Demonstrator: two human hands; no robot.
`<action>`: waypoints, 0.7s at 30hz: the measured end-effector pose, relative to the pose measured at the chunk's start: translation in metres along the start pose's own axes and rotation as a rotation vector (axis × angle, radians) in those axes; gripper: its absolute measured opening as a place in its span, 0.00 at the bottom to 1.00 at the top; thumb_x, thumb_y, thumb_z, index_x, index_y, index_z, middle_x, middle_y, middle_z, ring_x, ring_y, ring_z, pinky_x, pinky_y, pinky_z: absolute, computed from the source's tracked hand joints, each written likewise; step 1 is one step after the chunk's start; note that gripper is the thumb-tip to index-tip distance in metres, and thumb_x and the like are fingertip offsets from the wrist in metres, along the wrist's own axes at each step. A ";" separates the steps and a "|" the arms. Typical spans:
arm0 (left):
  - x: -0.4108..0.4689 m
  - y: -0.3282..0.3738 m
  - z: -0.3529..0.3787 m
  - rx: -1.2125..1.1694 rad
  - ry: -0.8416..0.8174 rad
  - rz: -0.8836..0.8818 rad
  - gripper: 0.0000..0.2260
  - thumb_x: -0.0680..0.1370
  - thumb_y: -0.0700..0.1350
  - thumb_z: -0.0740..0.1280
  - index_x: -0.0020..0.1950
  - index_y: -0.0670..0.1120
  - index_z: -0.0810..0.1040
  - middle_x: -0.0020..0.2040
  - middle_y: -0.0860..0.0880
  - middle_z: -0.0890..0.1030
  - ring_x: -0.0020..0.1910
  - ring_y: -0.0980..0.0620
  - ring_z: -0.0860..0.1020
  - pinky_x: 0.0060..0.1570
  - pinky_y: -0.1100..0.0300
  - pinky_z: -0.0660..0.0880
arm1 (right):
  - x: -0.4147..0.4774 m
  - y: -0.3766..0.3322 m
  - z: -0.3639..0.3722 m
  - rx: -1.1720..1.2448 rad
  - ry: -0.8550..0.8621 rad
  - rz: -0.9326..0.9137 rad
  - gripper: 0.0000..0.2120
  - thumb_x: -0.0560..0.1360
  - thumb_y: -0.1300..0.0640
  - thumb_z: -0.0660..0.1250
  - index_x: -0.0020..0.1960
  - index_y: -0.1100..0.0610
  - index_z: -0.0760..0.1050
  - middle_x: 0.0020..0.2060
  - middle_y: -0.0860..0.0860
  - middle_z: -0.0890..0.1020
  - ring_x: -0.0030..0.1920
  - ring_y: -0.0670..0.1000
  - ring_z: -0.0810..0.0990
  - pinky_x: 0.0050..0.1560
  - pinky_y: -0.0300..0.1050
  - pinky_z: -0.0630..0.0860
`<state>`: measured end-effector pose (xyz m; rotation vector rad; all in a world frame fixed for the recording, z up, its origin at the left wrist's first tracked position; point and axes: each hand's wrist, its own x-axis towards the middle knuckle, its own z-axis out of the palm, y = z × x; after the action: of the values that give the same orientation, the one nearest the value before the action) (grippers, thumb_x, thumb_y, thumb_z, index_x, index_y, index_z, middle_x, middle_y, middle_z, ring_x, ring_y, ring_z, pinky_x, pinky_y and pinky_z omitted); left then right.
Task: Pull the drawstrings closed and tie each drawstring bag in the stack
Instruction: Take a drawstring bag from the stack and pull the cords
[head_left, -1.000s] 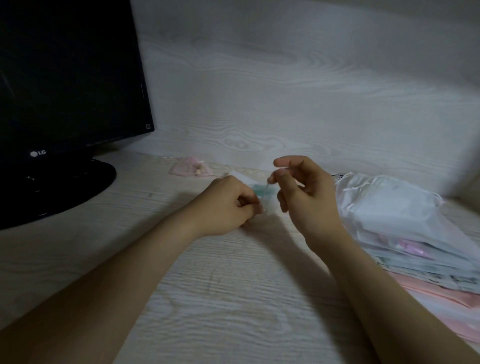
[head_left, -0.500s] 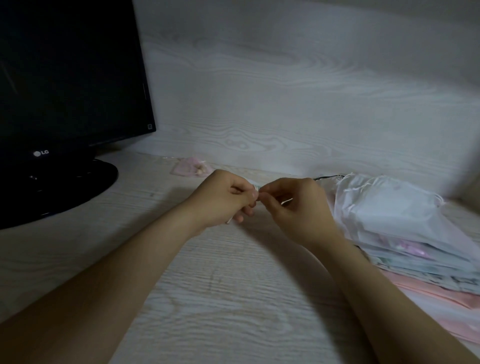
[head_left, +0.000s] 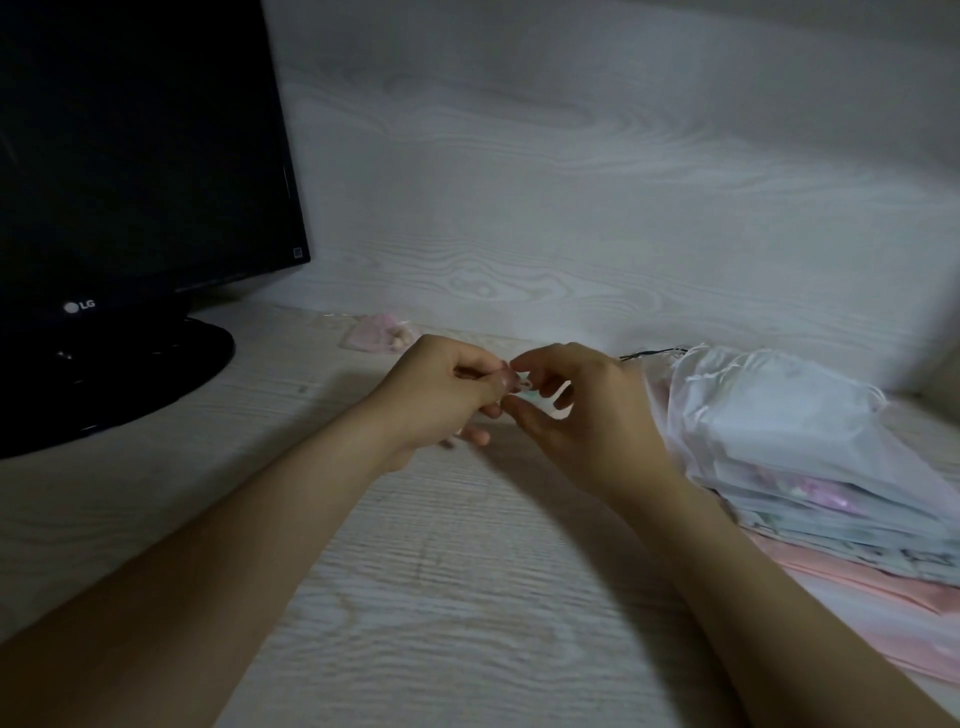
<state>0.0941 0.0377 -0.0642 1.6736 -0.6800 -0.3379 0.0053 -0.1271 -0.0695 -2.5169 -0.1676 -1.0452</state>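
Observation:
My left hand (head_left: 441, 395) and my right hand (head_left: 582, 415) meet above the middle of the desk. Between them is a small pale teal drawstring bag (head_left: 530, 399), mostly hidden by my fingers. The left hand's fingers are curled and pinch the bag's top or string. The right hand's thumb and forefinger are curled close to the same spot; whether they pinch the string is hard to make out. A stack of sheer white and pink drawstring bags (head_left: 779, 441) lies to the right of my right hand.
A black monitor (head_left: 130, 156) on its round stand (head_left: 130, 384) fills the left. A small pink bag (head_left: 376, 332) lies near the back wall. Pink sheets (head_left: 883, 613) lie under the stack. A white wood-grain wall (head_left: 571, 208) closes the back.
My right hand came down from a raised position to meet the left hand, then its fingers spread a little. The left hand stayed nearly in place.

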 end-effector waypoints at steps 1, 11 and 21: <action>0.000 0.001 0.000 -0.004 -0.002 -0.014 0.05 0.82 0.43 0.72 0.55 0.44 0.88 0.49 0.44 0.86 0.46 0.55 0.84 0.41 0.58 0.82 | 0.001 0.000 0.000 -0.026 0.020 -0.022 0.09 0.73 0.53 0.79 0.52 0.49 0.85 0.41 0.43 0.82 0.40 0.43 0.80 0.41 0.38 0.76; 0.005 -0.002 0.001 -0.135 -0.028 -0.107 0.06 0.82 0.43 0.73 0.53 0.42 0.88 0.41 0.46 0.84 0.41 0.54 0.80 0.40 0.60 0.78 | 0.002 -0.003 0.000 -0.060 0.060 -0.092 0.08 0.71 0.57 0.81 0.50 0.52 0.88 0.39 0.49 0.84 0.34 0.45 0.79 0.37 0.37 0.76; 0.007 0.007 0.007 -0.527 -0.168 -0.228 0.11 0.81 0.26 0.61 0.61 0.25 0.79 0.44 0.40 0.82 0.39 0.54 0.81 0.36 0.66 0.74 | 0.002 0.001 -0.002 -0.194 -0.031 -0.077 0.07 0.75 0.63 0.73 0.48 0.52 0.87 0.40 0.50 0.80 0.36 0.51 0.80 0.39 0.41 0.71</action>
<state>0.0938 0.0268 -0.0580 1.2244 -0.4675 -0.7586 0.0056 -0.1291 -0.0668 -2.7203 -0.1808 -1.1004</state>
